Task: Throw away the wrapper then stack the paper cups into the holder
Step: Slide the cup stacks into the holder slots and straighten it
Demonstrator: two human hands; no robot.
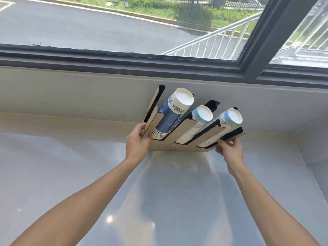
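Note:
A wood-and-black cup holder [188,126] stands on the pale counter against the wall under the window. Three of its slots carry stacks of paper cups: a tall blue-and-white stack [170,116] on the left, a shorter white stack with a light-blue band [197,123] in the middle, and another white stack with a blue-green band [225,121] on the right. The leftmost slot looks empty. My left hand [138,141] grips the holder's left front edge. My right hand [229,150] grips its right front corner. No wrapper is in view.
The glossy grey-white counter [159,192] stretches toward me and ends at a side wall [312,139] on the right. A dark-framed window [248,64] runs above the backsplash, with a road and railing outside.

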